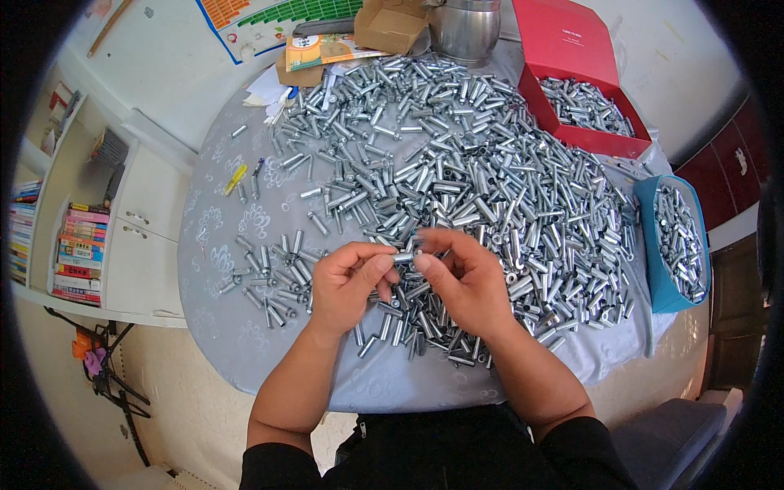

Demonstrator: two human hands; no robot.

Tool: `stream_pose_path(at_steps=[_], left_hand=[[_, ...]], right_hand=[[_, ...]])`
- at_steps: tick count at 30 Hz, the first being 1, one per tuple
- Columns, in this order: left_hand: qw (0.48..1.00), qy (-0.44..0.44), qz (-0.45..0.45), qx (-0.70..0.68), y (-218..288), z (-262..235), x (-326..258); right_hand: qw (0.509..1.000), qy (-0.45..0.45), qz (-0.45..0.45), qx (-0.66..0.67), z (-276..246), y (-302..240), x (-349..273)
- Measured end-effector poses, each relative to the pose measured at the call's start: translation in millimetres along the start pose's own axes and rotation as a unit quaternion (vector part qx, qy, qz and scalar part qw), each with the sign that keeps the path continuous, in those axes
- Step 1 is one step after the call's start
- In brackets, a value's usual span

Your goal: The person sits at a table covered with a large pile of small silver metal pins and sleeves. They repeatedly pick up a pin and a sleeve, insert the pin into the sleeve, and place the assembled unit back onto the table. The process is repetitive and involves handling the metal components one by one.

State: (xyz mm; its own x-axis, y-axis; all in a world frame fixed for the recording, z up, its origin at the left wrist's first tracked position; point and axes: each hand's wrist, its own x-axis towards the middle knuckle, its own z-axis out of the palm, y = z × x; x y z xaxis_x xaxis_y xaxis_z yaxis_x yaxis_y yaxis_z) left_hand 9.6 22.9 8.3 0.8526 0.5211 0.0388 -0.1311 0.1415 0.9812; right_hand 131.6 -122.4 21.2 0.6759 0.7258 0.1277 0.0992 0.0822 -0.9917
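Between my hands is a short shiny metal sleeve (403, 258), held level above the table. My left hand (349, 282) is closed, pinching one end of it between thumb and fingertips. My right hand (464, 282) is closed at its other end; the raised fingers are slightly blurred, and whether a second part is in them I cannot make out. Under and beyond both hands spreads a big heap of similar metal sleeves and bolts (457, 184). A smaller loose group of metal bolts (273, 278) lies to the left of my left hand.
The round table has a grey patterned cloth (216, 327). An open red box (596, 145) and a teal bin (665, 300), both filled with metal parts, stand on the right. At the back are a metal pot (465, 33) and a cardboard box (390, 26). A yellow tool (236, 178) lies left.
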Motion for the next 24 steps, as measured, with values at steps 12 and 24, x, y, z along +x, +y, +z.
stream_pose_path(at_steps=[12,24], left_hand=[[1.0,0.001,0.009,-0.004,-0.7,-0.4,0.3],[1.0,0.014,0.015,0.009,0.5,2.1,0.5]], right_hand=[[0.997,0.001,-0.035,-0.062,-0.1,4.5,0.2],[0.999,-0.006,0.024,-0.04,-0.4,1.7,-1.1]])
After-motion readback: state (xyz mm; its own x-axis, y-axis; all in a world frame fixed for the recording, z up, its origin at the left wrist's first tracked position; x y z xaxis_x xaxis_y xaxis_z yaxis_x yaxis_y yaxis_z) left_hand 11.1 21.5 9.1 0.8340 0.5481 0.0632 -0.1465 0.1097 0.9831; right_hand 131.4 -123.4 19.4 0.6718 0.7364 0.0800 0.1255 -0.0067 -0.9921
